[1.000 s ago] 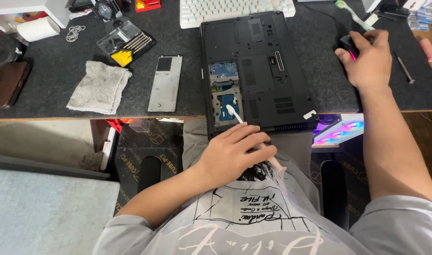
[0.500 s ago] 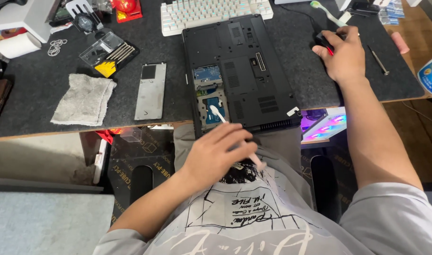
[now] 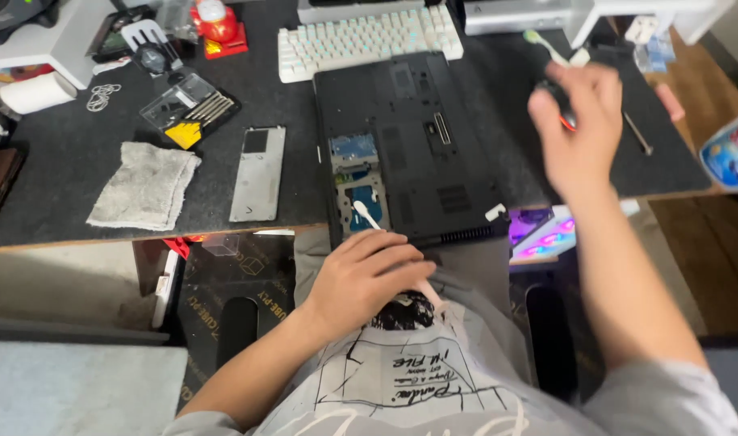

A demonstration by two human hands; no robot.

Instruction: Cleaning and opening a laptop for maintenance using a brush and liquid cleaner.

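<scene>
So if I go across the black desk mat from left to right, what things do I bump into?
Grey cloth → silver cover panel → upturned black laptop → right hand, blurred above the mat → thin metal tool.

One laptop (image 3: 409,145), one keyboard (image 3: 365,40), two hands (image 3: 369,278)
</scene>
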